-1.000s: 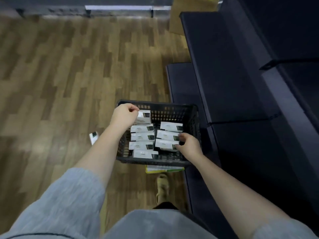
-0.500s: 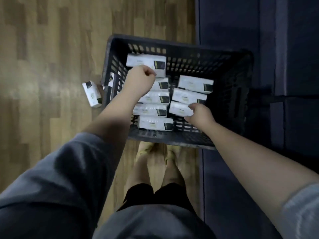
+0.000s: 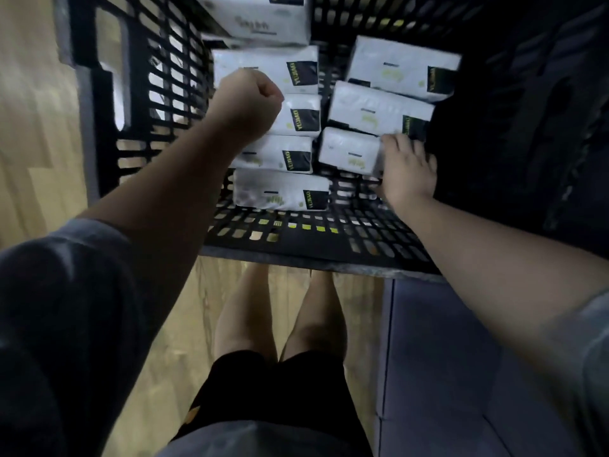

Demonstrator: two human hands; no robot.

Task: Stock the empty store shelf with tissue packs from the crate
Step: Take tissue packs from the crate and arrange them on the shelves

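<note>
My left hand (image 3: 245, 108) is curled into a loose fist over the left column of white plastic-wrapped tissue packs with black and yellow labels (image 3: 283, 189), knuckles up; whether those fingers have a pack pinched beneath them I cannot tell, because the back of the hand hides it. My right hand (image 3: 407, 173) lies on the near pack of the right column (image 3: 349, 155), fingers bent over its right end and touching the wrapper, which looks like the start of a grasp rather than a finished one.

All the packs I can see sit inside the black slatted plastic crate (image 3: 329, 255), just under and beyond my fingers: a row of several stacked away from my left knuckles, three overlapping ahead of my right fingertips. The dark blue shelf unit (image 3: 461, 357) runs to the right of my right arm, and the part in view carries no packs.

I judge the stocking barely begun: the crate is well filled, nothing shows on the shelf, and lifting out, carrying and placing all remain
</note>
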